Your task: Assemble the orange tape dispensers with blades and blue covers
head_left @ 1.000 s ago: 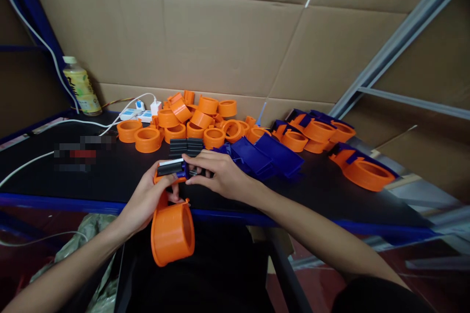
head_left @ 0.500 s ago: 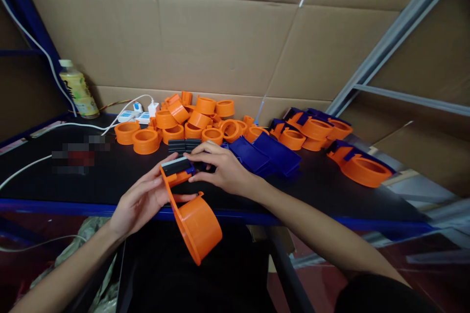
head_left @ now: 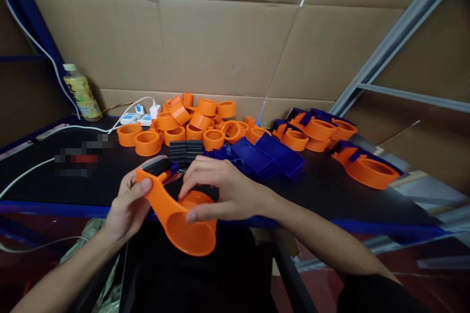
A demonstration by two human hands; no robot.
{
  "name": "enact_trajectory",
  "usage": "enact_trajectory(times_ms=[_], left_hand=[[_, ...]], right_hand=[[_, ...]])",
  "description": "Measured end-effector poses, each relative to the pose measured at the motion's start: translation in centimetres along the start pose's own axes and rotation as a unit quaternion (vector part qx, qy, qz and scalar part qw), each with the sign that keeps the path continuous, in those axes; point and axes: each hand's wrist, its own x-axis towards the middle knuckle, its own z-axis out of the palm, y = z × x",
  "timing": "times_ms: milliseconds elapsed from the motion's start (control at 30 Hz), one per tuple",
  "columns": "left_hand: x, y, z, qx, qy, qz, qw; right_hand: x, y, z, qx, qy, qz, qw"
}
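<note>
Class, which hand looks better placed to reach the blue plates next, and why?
Right, probably: the right hand is nearer the blue plates, while the left hand holds the orange piece. Whether the right touches it is unclear.

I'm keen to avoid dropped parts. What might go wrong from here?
The orange piece is held up at the table's front edge, so it might fall off the table if the left hand slips. The right hand is at its round end; a hard push there could twist it loose. The orange rings behind are piled on one another, so a knock might topple some.
</note>
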Motion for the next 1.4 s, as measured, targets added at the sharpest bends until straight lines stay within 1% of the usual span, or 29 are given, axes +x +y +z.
enact_trajectory(times_ms=[67, 133, 200, 267, 333, 400, 433, 500, 533, 567, 600, 633, 667, 700, 733, 767, 800, 833, 867, 900, 933, 967, 1000, 1033, 1100, 1200, 1300, 1400], left_hand=[[0.0, -0.2, 0.2, 0.024, 0.005, -0.006, 1.0], [0.0, -0.4, 0.1, 0.044, 0.006, -0.01, 0.999], [0.0, -0.4, 0.1, 0.044, -0.004, 0.004, 0.999], [0.0, -0.1, 0.2, 0.026, -0.023, 0.016, 0.999], [0.0, 0.2, 0.3, 0.004, -0.031, 0.018, 0.999], [0.0, 0.3, 0.6, -0.014, -0.041, 0.002, 0.999], [0.0, 0.2, 0.7, -0.025, -0.056, -0.009, 0.998], [0.1, 0.0, 0.7, -0.051, -0.11, -0.042, 0.992], [0.1, -0.1, 0.6, -0.063, -0.137, -0.055, 0.987], [0.1, -0.2, 0.5, -0.072, -0.159, -0.064, 0.983], [0.1, -0.3, 0.4, -0.079, -0.171, -0.064, 0.98], [0.1, -0.4, 0.2, -0.083, -0.176, -0.063, 0.979], [0.1, -0.4, 0.0, -0.087, -0.174, -0.063, 0.979], [0.0, -0.4, -0.1, -0.089, -0.167, -0.062, 0.98], [-0.1, -0.5, -0.2, -0.091, -0.155, -0.063, 0.982], [-0.2, -0.6, -0.3, -0.089, -0.144, -0.071, 0.983], [-0.4, -0.7, -0.4, -0.089, -0.132, -0.074, 0.984], [-0.5, -0.8, -0.4, -0.088, -0.125, -0.082, 0.985], [-0.6, -1.0, -0.5, -0.091, -0.124, -0.086, 0.984], [-0.7, -1.2, -0.5, -0.096, -0.123, -0.087, 0.984], [-0.8, -1.3, -0.4, -0.099, -0.124, -0.093, 0.983], [-0.8, -1.4, -0.4, -0.099, -0.125, -0.1, 0.982], [-0.9, -1.5, -0.3, -0.096, -0.126, -0.107, 0.982], [-0.9, -1.6, -0.1, -0.091, -0.128, -0.117, 0.981], [-1.0, -1.7, 0.1, -0.084, -0.137, -0.129, 0.979], [-1.3, -1.9, 0.2, -0.095, -0.135, -0.13, 0.978], [-1.6, -2.1, 0.1, -0.09, -0.115, -0.119, 0.982], [-1.6, -2.2, 0.1, -0.069, -0.099, -0.106, 0.987]], right_hand=[[0.0, -0.4, 0.3, -0.008, -0.037, 0.011, 0.999], [-0.1, -0.5, 0.5, -0.009, -0.046, 0.025, 0.999], [-0.1, -0.3, 0.7, 0.003, -0.018, 0.029, 0.999], [-0.2, -0.1, 0.7, 0.031, 0.031, 0.037, 0.998], [-0.2, 0.2, 0.7, 0.087, 0.076, 0.073, 0.991], [-0.2, 0.5, 0.9, 0.187, 0.088, 0.13, 0.97], [-0.2, 0.6, 1.0, 0.245, 0.082, 0.158, 0.953], [-0.2, 0.7, 1.3, 0.341, 0.038, 0.194, 0.919], [-0.2, 0.7, 1.3, 0.363, 0.009, 0.202, 0.91], [-0.2, 0.6, 1.3, 0.358, -0.016, 0.205, 0.911], [-0.2, 0.5, 1.0, 0.324, -0.031, 0.205, 0.923], [-0.2, 0.4, 0.5, 0.266, -0.034, 0.205, 0.942], [-0.4, 0.2, -0.2, 0.186, -0.024, 0.206, 0.96], [-0.7, 0.1, -1.1, 0.09, -0.001, 0.213, 0.973], [-1.2, 0.1, -2.1, -0.017, 0.031, 0.229, 0.973], [-1.8, 0.1, -3.3, -0.127, 0.062, 0.257, 0.956], [-2.6, 0.2, -4.4, -0.234, 0.091, 0.296, 0.922], [-3.6, 0.3, -5.4, -0.332, 0.112, 0.339, 0.873], [-4.6, 0.5, -6.3, -0.409, 0.124, 0.383, 0.819], [-5.6, 0.6, -6.9, -0.463, 0.125, 0.424, 0.768], [-6.5, 0.8, -7.2, -0.497, 0.118, 0.458, 0.727], [-7.3, 1.0, -7.3, -0.514, 0.104, 0.485, 0.699], [-8.0, 1.2, -7.1, -0.523, 0.089, 0.504, 0.682], [-8.5, 1.5, -6.8, -0.527, 0.074, 0.517, 0.671], [-8.9, 1.9, -6.0, -0.53, 0.05, 0.528, 0.662], [-9.0, 2.5, -5.1, -0.531, 0.039, 0.532, 0.659], [-9.1, 3.0, -5.0, -0.524, 0.041, 0.532, 0.663], [-9.2, 3.2, -5.2, -0.514, 0.058, 0.53, 0.671]])
